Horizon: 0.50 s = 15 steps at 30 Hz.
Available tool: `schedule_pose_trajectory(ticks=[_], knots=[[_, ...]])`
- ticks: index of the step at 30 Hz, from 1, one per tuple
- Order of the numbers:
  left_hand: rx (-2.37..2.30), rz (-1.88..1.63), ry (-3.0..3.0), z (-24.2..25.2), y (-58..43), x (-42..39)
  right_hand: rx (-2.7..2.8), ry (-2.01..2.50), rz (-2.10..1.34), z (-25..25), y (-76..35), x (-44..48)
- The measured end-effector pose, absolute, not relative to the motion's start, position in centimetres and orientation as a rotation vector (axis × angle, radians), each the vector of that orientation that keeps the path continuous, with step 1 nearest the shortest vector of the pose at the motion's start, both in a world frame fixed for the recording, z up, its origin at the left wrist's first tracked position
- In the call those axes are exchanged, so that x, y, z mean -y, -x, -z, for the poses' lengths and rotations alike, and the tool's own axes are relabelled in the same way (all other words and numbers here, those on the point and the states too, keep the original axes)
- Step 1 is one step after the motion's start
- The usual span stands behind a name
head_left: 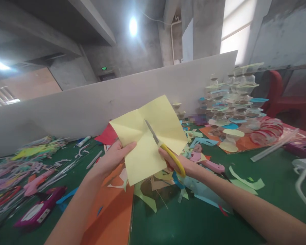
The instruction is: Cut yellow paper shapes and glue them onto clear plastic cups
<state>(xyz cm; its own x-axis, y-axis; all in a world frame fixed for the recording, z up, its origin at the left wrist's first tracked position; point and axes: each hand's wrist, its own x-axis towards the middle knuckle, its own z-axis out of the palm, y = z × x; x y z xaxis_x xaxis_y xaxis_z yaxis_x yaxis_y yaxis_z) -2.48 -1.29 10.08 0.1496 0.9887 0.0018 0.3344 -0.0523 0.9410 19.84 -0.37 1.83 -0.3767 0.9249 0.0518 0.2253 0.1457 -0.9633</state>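
Observation:
My left hand [112, 157] pinches the left edge of a creased pale yellow paper sheet [145, 136], thumb on its front, and holds it up above the green table [201, 221]. Yellow-handled scissors [165, 149] are gripped in my right hand [180, 165], whose fingers pass through the loops. The metal blades point up and left and lie across the middle of the sheet. Under the sheet, paper scraps in several colours [153, 190] are strewn on the table, and an orange sheet [114, 207] lies below my left forearm.
A white partition board [91, 105] stands along the table's far side. Stacks of small cups with coloured paper [234, 105] stand at the right, over orange paper. Pink tools [38, 211] and coloured strips lie at the left, a glue stick [84, 141] further back, and a red chair [283, 98] far right.

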Motion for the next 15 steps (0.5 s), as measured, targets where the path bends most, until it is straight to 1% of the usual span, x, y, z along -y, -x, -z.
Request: schedule_pose_trajectory(ticks=[5,11,15], knots=[[-1.299,-0.924,-1.531,-9.9,2.8,1.2,1.704,1.141,-1.269,-1.0,-19.8,-0.1],[-1.211,-0.907,-1.513,-9.6,2.7,1.4,1.781,1.006,-1.232,-2.3,-19.6,0.6],[-1.255,-0.906,-1.511,-9.3,2.3,1.9,1.752,1.023,-1.228,-2.4,-19.1,0.6]])
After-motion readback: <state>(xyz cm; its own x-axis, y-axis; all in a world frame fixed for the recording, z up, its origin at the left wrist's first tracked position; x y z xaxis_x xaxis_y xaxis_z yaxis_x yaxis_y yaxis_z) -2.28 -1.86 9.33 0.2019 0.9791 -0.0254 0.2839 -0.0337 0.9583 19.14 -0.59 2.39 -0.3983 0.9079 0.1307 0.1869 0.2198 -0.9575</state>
